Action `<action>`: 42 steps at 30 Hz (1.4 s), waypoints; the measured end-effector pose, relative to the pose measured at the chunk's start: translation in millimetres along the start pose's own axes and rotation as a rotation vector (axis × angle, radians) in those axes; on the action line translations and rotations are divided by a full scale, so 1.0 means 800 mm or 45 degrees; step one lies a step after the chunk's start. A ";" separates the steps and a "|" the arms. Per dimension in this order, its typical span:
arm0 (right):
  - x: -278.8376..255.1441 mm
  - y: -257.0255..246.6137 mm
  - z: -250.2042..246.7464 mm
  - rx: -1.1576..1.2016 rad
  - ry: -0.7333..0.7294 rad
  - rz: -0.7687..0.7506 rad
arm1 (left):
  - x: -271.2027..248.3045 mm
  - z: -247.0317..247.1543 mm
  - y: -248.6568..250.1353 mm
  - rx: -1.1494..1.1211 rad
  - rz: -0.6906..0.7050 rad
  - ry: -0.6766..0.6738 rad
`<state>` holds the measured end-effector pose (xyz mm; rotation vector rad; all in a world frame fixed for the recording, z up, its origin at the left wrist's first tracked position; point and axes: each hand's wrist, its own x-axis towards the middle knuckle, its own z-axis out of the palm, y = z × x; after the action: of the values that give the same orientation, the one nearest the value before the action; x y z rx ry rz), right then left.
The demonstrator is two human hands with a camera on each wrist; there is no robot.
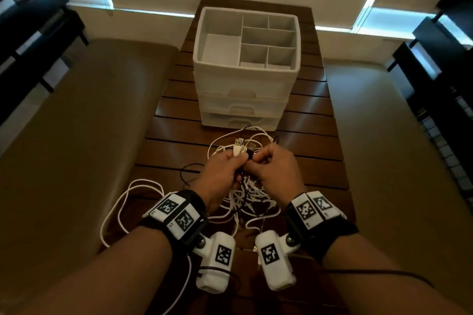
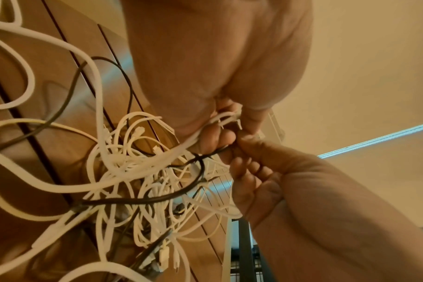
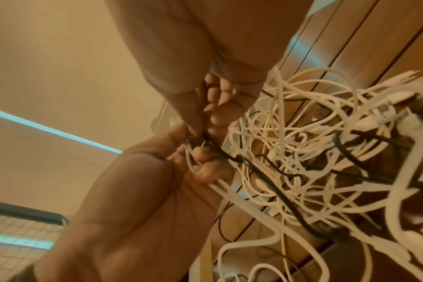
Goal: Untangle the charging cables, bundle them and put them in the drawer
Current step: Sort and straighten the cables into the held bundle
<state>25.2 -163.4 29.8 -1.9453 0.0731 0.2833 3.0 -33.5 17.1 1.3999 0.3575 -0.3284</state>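
At lower left of the head view, loose white loops of the charging cables [image 1: 122, 202] trail off over the slatted wooden table [image 1: 317, 151]. None is coiled or tied.

Centre frame, left of the midline: the left hand [image 1: 222, 174] is curled round a gathered bunch of cable ends, with a white USB plug [image 1: 238, 147] and a dark plug [image 1: 250, 149] sticking up above the fist. The left wrist view confirms white strands pinched between thumb and fingers.

Just right of it, touching: the right hand [image 1: 275, 169], fingers curled, pinches a thin black cable [image 3: 232, 155] where it leaves the bunch. The main tangle [image 1: 252, 199] hangs and lies beneath both hands, white and black strands interlaced.

Upper centre: the white drawer unit [image 1: 245, 64] stands beyond the tangle, all three drawers [image 1: 243, 108] shut, and no cables in its top tray compartments.

Progress, judged: early. Ends collected, one black cable apparently being singled out. Left: full untangling, bundling, opening a drawer, stowing.
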 end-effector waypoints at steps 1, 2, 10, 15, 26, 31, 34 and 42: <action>0.001 0.005 0.001 -0.030 0.008 -0.009 | 0.001 0.003 0.000 -0.013 -0.003 0.000; 0.002 0.009 0.001 -0.040 -0.006 0.005 | 0.001 0.005 0.001 -0.027 -0.009 -0.001; -0.012 0.021 -0.019 0.080 -0.415 0.082 | 0.012 0.017 0.005 -0.111 -0.036 0.071; -0.014 0.021 -0.010 -0.595 -0.315 -0.169 | 0.018 0.025 0.007 -0.100 -0.030 0.134; -0.002 0.034 -0.001 -0.630 -0.293 -0.294 | 0.018 0.009 0.025 -0.089 -0.065 0.020; 0.011 0.057 -0.012 -0.790 -0.286 -0.189 | 0.022 -0.013 0.056 -0.273 0.068 0.198; 0.014 0.059 -0.016 -1.106 -0.275 -0.184 | 0.020 -0.035 0.077 -0.315 0.153 0.247; 0.022 -0.009 -0.019 -0.036 -0.308 -0.241 | 0.007 -0.074 0.070 1.274 0.646 0.350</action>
<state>45.9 -173.0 37.8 -1.9156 -0.2732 0.3927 28.8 32.6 56.6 2.4611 0.0223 0.1504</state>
